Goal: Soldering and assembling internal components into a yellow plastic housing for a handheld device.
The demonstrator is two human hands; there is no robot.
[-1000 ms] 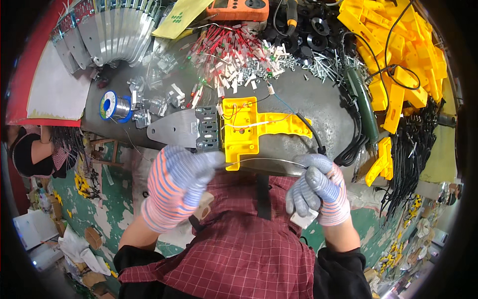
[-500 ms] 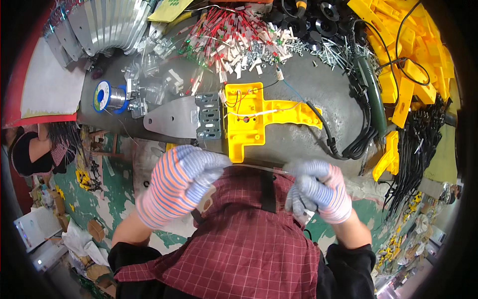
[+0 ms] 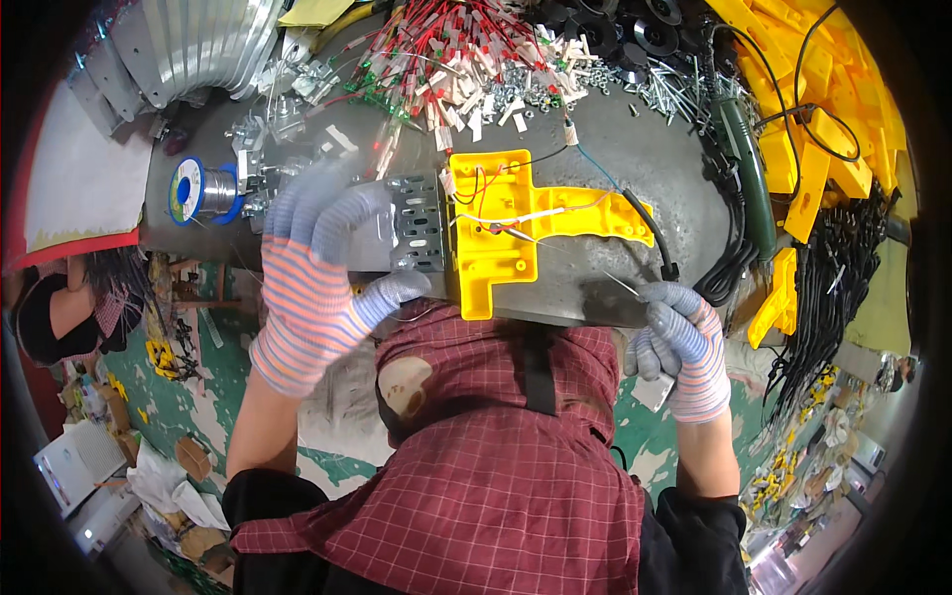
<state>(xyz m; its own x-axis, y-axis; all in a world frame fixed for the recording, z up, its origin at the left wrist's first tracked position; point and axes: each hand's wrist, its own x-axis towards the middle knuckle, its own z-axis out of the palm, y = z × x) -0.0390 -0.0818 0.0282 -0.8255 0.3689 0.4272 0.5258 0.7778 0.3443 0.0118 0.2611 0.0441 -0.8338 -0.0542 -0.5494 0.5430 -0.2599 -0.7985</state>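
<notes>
My left hand [image 3: 322,278], in a striped knit glove, is raised with fingers and thumb apart, its fingers smeared by motion. It covers most of a grey metal plate whose slotted end [image 3: 416,223] shows beside it. In my right hand [image 3: 682,347], also gloved, thumb and forefinger pinch a thin silvery wire [image 3: 625,285]. A small pale piece [image 3: 653,393] shows under its curled fingers; its kind is unclear. Between the hands lies a yellow plastic housing half [image 3: 511,261] with a handle. Red, black and white wires cross it, and a black cable [image 3: 650,228] runs along the handle's end.
A solder wire spool [image 3: 220,191] stands at left, near clear plastic parts. Red wires with white connectors [image 3: 466,74], screws [image 3: 669,94] and black round parts lie at the back. A dark green tool [image 3: 744,174], yellow housings [image 3: 833,99] and black cables [image 3: 818,268] fill the right.
My hands have moved apart. The left went up over the metal plate and opened; the right moved right and up, the thin wire now only in its fingers.
</notes>
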